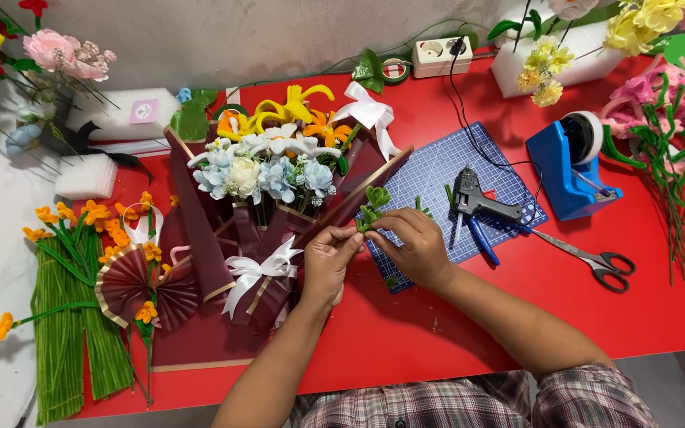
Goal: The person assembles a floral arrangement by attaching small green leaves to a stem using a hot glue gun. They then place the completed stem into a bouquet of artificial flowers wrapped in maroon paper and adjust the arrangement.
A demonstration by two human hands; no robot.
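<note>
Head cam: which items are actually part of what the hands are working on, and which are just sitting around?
In use:
- left hand and right hand, both pinching the green leaf stem
- bouquet, right beside the hands
- cutting mat, under the hands

Lying about:
- glue gun
- scissors
- tape dispenser
- power strip
- bundle of green stems
- pink flowers
</note>
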